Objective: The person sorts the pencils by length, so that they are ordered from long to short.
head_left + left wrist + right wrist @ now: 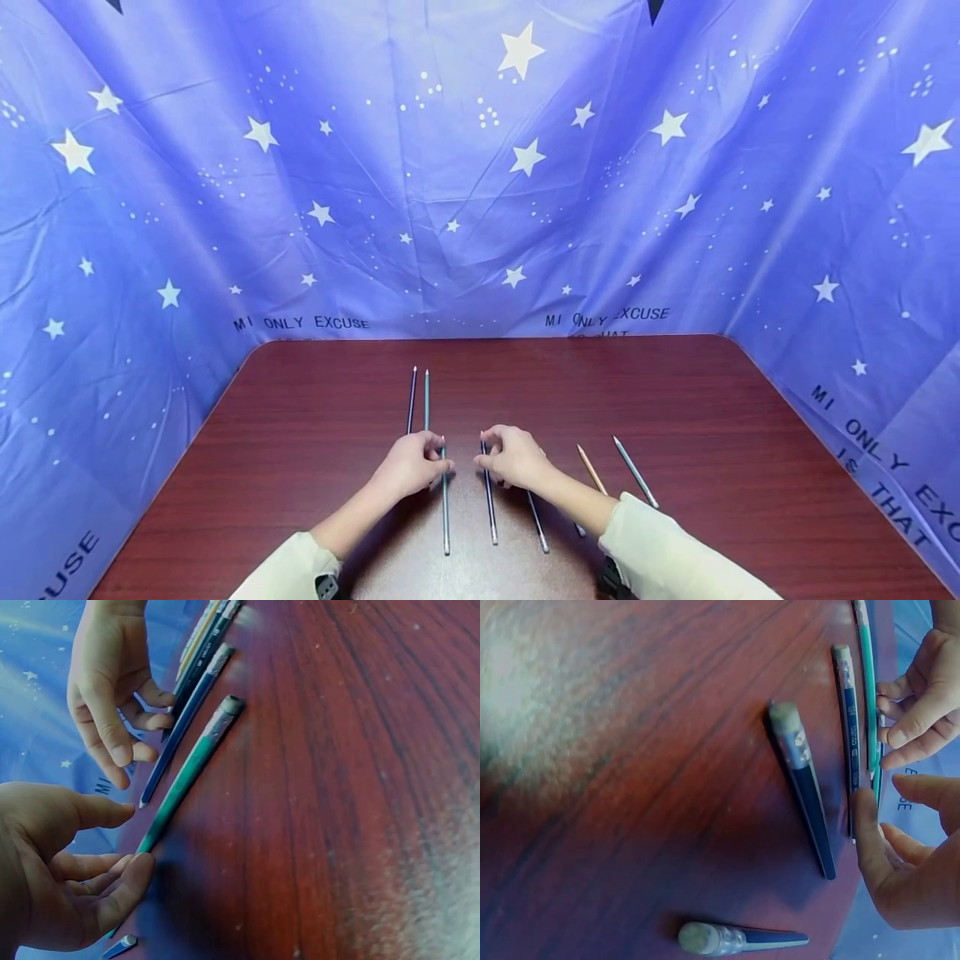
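Observation:
In the head view, a green pencil (446, 521) with an eraser end lies lengthwise on the table, its far end beside my left hand (408, 467). The left thumb and fingers stand apart there; in the left wrist view the fingertips touch or nearly touch the green pencil (184, 776). To its right lies a dark blue pencil (491, 510), at whose far end my right hand (516, 457) sits. Right thumb and fingers are also parted, and in the right wrist view a fingertip meets the dark blue pencil (850, 727). Neither hand visibly grips anything.
Past my left hand lie another dark blue pencil (411, 400) and a teal pencil (427, 398). Under and right of my right forearm are a dark pencil (537, 525), an orange pencil (591, 468) and a teal-grey pencil (636, 472). Starry blue cloth (450, 183) encloses the reddish-brown table (300, 400).

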A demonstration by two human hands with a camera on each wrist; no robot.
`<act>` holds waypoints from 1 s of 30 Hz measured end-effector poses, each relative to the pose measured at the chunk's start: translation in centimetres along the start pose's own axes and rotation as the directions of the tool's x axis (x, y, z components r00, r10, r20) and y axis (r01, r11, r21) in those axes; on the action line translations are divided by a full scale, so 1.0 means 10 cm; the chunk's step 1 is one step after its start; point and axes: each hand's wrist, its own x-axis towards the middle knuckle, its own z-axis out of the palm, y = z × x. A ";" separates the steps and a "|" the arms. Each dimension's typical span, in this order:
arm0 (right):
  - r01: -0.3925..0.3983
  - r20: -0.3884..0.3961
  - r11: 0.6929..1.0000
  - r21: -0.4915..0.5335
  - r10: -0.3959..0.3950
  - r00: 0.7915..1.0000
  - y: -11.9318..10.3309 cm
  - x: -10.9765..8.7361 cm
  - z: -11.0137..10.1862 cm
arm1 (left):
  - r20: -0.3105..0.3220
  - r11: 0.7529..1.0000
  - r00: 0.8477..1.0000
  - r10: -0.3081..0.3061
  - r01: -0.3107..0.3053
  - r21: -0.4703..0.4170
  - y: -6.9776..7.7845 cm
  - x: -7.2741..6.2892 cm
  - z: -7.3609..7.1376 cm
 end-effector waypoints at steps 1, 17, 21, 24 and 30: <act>-0.005 -0.004 1.000 -0.005 0.005 1.000 0.00 0.00 0.01 | -0.003 1.000 1.000 0.002 -0.002 0.009 -0.01 0.00 0.01; -0.012 -0.028 1.000 -0.015 0.011 1.000 0.08 0.02 0.09 | -0.076 0.982 0.993 0.092 -0.078 0.170 -0.04 0.00 0.13; -0.009 -0.022 1.000 -0.027 0.008 1.000 0.07 0.00 0.12 | -0.103 0.971 0.989 0.107 -0.082 0.223 -0.03 0.00 0.16; -0.020 -0.013 0.999 -0.026 0.020 1.000 0.05 -0.01 0.13 | -0.114 0.974 0.989 0.095 -0.069 0.216 -0.02 0.00 0.16; -0.031 -0.009 0.999 -0.020 0.031 0.999 0.04 -0.01 0.15 | -0.076 0.999 0.996 0.038 -0.035 0.033 0.00 -0.01 0.16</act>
